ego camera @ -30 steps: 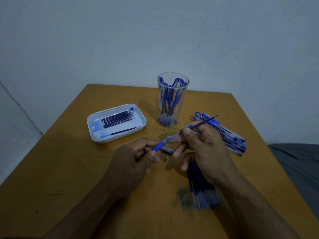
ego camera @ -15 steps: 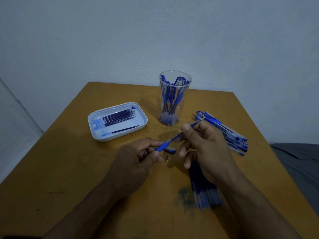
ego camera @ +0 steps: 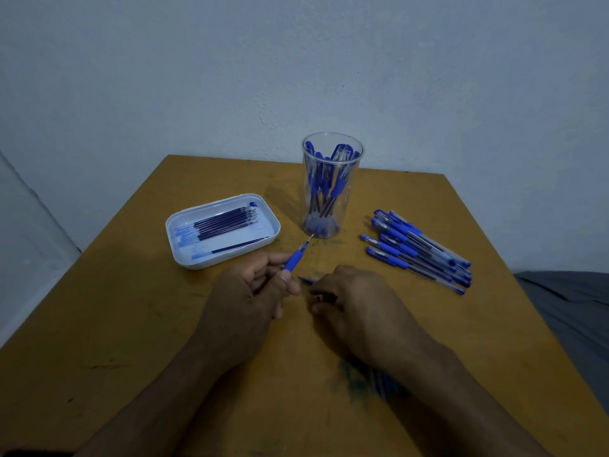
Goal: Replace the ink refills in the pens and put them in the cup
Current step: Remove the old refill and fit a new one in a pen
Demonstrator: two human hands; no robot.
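A worn ochre wooden bench (ego camera: 131,324) stands against a pale plaster wall (ego camera: 296,61). The left hand (ego camera: 244,301) pinches a blue-gripped pen (ego camera: 294,260), tip pointing toward the far clear glass cup (ego camera: 332,189) of pens. The right hand (ego camera: 356,305) curls its fingers (ego camera: 321,293) down on the bench beside a small blue pen piece (ego camera: 304,280); whether they grip anything I cannot tell.

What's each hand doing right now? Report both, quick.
Left hand: holds the blue pen, tip out.
Right hand: fingers curled down on the table; grip cannot be told.

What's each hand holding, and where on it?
Left hand grips a pen by its barrel below the blue grip. Right hand: fingers curled down, contents hidden.
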